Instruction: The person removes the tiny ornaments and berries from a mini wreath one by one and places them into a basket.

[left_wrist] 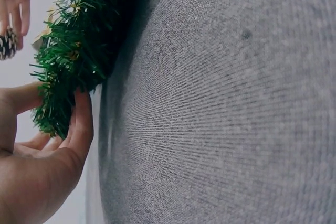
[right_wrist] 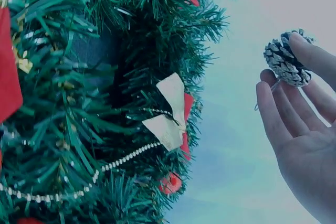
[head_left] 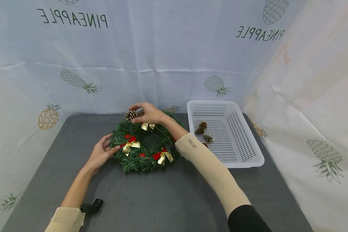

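A green wreath (head_left: 139,163) with red and gold bows lies on the grey table. My left hand (head_left: 100,154) grips its left edge, thumb on top; in the left wrist view the fingers (left_wrist: 81,124) curl beneath the branches. Over the wreath's far side, my right hand (head_left: 150,113) pinches a white-tipped pine cone (head_left: 130,115). The right wrist view shows this pine cone (right_wrist: 287,59) between thumb and fingers, with a thin wire loop hanging from it. A string of beads (right_wrist: 126,158) runs across the wreath near a gold bow (right_wrist: 170,114).
To the wreath's right stands a white plastic basket (head_left: 249,141), with several brown pine cones (head_left: 201,127) at its left side. Behind the grey table (head_left: 162,199) hangs a pale curtain (head_left: 168,42) printed with pineapples. A black wrist strap (head_left: 92,206) is on my left forearm.
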A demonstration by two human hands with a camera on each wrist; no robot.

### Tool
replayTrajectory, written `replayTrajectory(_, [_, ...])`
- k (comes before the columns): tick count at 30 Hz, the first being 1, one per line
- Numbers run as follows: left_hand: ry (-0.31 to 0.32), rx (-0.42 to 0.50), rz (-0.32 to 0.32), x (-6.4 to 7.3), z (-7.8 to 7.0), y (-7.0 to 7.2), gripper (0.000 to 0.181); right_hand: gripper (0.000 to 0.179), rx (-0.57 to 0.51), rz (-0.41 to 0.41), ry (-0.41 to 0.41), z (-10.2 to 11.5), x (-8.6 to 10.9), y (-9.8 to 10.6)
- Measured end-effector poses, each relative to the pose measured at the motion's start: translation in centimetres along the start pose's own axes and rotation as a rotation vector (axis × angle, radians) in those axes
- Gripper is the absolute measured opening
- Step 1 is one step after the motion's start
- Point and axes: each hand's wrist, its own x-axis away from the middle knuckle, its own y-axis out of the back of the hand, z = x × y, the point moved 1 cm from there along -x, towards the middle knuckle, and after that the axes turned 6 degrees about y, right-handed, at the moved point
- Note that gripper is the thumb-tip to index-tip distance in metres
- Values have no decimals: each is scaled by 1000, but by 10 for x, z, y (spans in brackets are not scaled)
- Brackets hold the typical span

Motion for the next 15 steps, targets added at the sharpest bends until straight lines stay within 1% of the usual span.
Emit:
replayTrajectory(8, [5, -3, 4, 1, 0, 0, 93, 55, 21, -16, 13, 3, 11, 12])
replayTrajectory(15, [5, -11, 11, 3, 0, 1, 94, 56, 1, -49, 14, 5, 25, 28])
